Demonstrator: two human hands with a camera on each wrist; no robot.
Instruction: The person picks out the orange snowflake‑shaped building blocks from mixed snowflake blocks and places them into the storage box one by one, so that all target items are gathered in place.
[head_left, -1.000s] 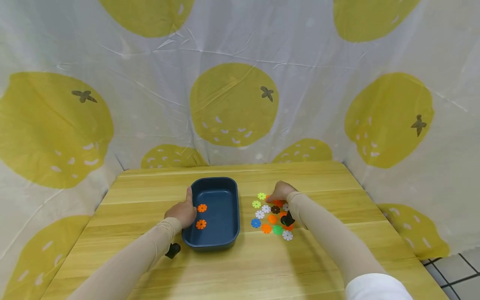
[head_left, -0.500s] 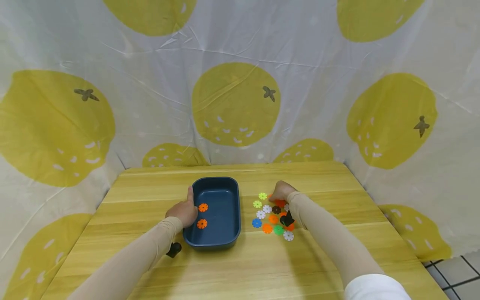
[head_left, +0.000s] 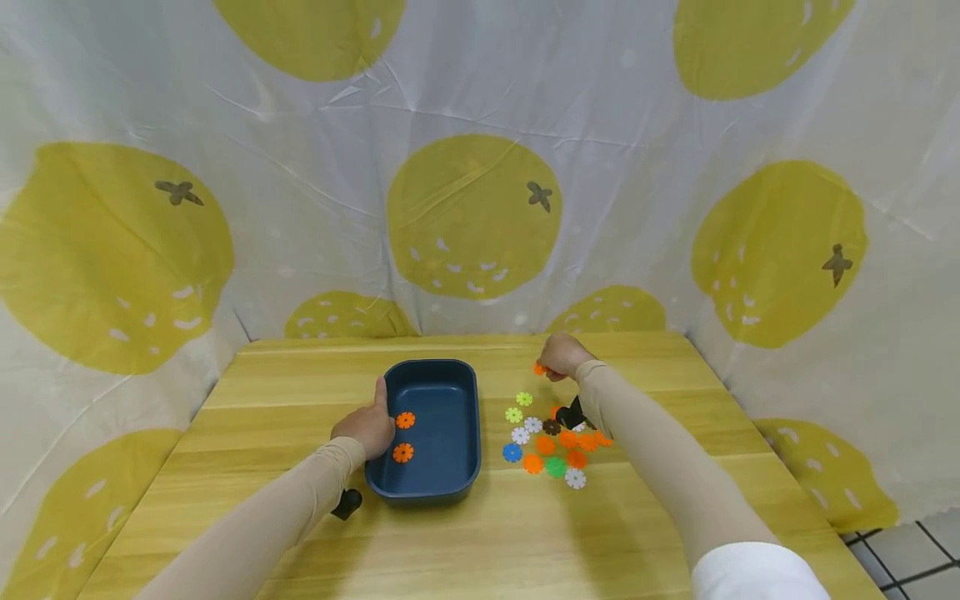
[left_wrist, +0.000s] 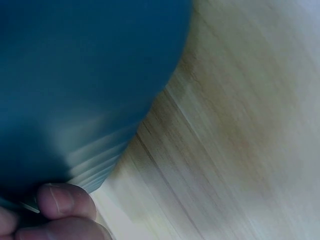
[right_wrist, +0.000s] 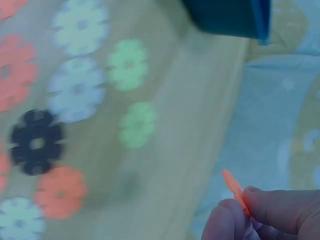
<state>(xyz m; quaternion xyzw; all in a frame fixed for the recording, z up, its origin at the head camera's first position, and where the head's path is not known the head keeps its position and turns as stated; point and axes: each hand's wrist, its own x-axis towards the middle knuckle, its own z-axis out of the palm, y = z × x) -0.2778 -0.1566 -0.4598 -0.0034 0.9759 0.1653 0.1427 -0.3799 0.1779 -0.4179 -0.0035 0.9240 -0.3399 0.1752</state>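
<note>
A dark blue rectangular basin [head_left: 442, 479] stands on the table, with two orange snowflake discs [head_left: 402, 452] inside it near the left wall. My left hand [head_left: 366, 428] grips the basin's left side; in the left wrist view its fingertips [left_wrist: 65, 201] curl at the edge. My right hand [head_left: 566, 356] pinches an orange snowflake disc [right_wrist: 235, 190] between thumb and fingers, raised beyond the loose discs. Those lie flat right of the basin: several orange ones [head_left: 533, 463], a blue [head_left: 512, 452], a green [head_left: 556, 467], a dark brown [head_left: 551, 427], two yellow-green [head_left: 524, 399] and several white [head_left: 575, 478].
The wooden table [head_left: 480, 550] reaches back to a hanging cloth [head_left: 322, 208] printed with yellow fruit, which also encloses both sides. Black camera mounts [head_left: 572, 414] sit at the wrists. Floor tiles [head_left: 907, 554] show at the lower right.
My right hand has lifted from the loose discs and moved away toward the back with an orange snowflake disc. Some orange discs near the wrist are newly uncovered. The left hand keeps its grip.
</note>
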